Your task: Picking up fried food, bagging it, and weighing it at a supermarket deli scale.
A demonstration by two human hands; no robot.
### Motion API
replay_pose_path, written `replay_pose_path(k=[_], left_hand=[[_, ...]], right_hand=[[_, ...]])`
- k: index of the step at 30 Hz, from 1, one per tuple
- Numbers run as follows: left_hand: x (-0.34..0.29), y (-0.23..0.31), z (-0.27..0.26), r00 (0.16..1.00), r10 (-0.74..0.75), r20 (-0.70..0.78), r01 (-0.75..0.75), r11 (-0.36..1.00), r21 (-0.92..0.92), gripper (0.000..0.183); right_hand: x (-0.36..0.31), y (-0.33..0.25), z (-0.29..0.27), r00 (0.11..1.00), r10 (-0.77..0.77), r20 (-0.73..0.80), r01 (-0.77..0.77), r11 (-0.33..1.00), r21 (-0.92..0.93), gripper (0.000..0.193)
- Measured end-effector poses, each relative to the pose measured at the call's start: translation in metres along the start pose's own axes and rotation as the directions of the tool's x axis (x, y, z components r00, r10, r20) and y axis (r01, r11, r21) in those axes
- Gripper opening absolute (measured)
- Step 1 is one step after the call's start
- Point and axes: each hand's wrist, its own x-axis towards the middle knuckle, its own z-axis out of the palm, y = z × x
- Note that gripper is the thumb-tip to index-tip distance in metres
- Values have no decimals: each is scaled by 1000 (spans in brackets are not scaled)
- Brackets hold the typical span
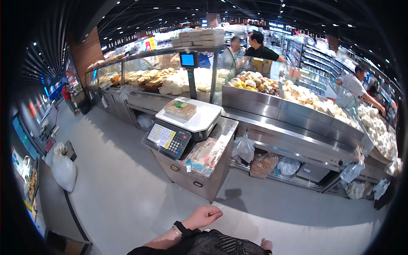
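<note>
My left hand (204,216) hangs in front of my body with its fingers curled in. Nothing shows in it, and a black watch and a bracelet are on that wrist. Only a small part of my right hand (266,244) shows at the lower edge, so its fingers cannot be made out. Ahead of my left hand, touching nothing of mine, stands a scale (170,140) with a keypad on a steel cabinet (187,182). A clear packed tray of food (180,109) rests on its white plate. Beside the keypad lie flat printed sheets (204,157).
A glass-fronted steel counter (289,114) holding piles of buns and flatbreads (144,78) runs behind the scale. Plastic bags (263,165) sit on its lower shelf. At left a stuffed white sack (64,172) stands by a dark counter. Several people are beyond the counter.
</note>
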Motion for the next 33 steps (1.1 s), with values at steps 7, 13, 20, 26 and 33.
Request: replay_pose_path(k=[7, 13, 20, 26, 33], left_hand=[[-5, -7, -39, 998, -7, -70, 4, 999, -40, 18], [-3, -41, -74, 996, 3, -93, -24, 973, -228, 18], [-11, -48, -111, 979, -18, -201, 23, 1000, 19, 15], [-22, -63, -115, 939, -174, -298, 174, 984, -25, 14], [-39, -56, -131, 911, -177, -372, 150, 984, -101, 12]], right_hand=[[37, -9, 11, 998, -35, -54, 52, 938, 343, 61], [40, -42, -26, 985, -43, -167, 23, 992, -121, 24], [-8, -136, -126, 970, 230, -73, -200, 936, 290, 38], [11, -179, -162, 987, 144, 72, -153, 978, 144, 85], [52, -228, -170, 992, 41, 118, -64, 977, 202, 74]])
